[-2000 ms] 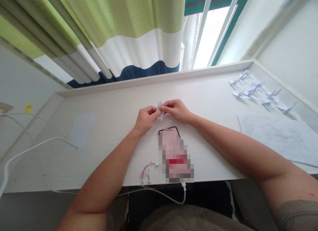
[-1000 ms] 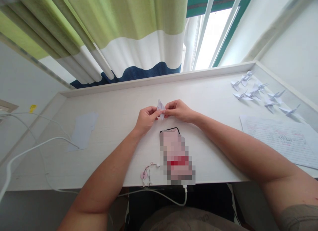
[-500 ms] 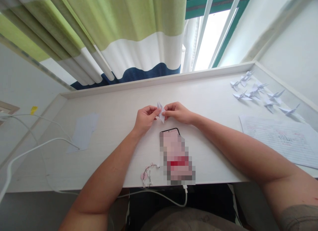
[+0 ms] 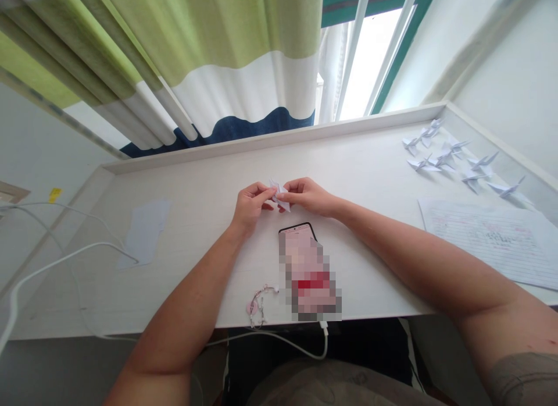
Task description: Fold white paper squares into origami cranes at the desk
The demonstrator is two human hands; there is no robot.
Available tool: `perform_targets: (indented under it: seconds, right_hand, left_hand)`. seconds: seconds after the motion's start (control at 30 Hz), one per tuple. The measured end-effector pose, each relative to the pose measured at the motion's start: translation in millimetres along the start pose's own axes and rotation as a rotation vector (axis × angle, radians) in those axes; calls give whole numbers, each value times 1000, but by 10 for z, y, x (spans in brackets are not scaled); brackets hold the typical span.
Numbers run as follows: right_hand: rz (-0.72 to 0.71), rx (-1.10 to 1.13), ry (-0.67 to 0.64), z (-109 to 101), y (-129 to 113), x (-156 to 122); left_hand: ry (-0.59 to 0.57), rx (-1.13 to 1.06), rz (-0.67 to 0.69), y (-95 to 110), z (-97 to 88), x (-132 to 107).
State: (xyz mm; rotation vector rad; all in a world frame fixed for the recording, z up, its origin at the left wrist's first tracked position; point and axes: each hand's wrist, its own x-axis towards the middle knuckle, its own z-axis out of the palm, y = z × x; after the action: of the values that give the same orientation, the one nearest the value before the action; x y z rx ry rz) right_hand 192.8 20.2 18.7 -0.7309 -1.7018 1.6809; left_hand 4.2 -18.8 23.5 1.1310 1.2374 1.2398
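Between my two hands, just above the white desk [image 4: 209, 266], is a small piece of folded white paper [image 4: 283, 205] with pointed ends. My left hand [image 4: 253, 205] pinches its left side between thumb and fingers. On the right side, my right hand [image 4: 305, 195] grips it with the thumb on top. The fingers cover part of the folds. Directly below the hands lies a phone [image 4: 307, 272], its screen blurred out, with a beaded strap [image 4: 257, 304] at its left.
Several folded paper cranes [image 4: 444, 157] stand at the back right. Nearer me on that side lies a lined, written sheet [image 4: 492, 240]. Loose white paper [image 4: 146, 228] is at the left, under a white cable [image 4: 65, 260]. A raised rim [image 4: 261, 139] borders the desk's back.
The folded paper has turned and tilted left between my fingers, showing more points. My right thumb has shifted left across it. The view has moved slightly.
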Motion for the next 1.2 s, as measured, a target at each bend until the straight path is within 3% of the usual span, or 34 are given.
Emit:
perform_targets:
  seconds: [0.43,0.67,1.2]
  right_hand:
    - [73,77,-58,-41,-23,-14]
    - [101,65,-43,-54,-47,-31]
    - [19,34,-26,-44,-3,-8]
  left_hand:
    - [-14,-113,-18,-40,-30,44]
    - [-123,-16,38,-79,-90,20]
    - [-79,108,137,-67,-52,33]
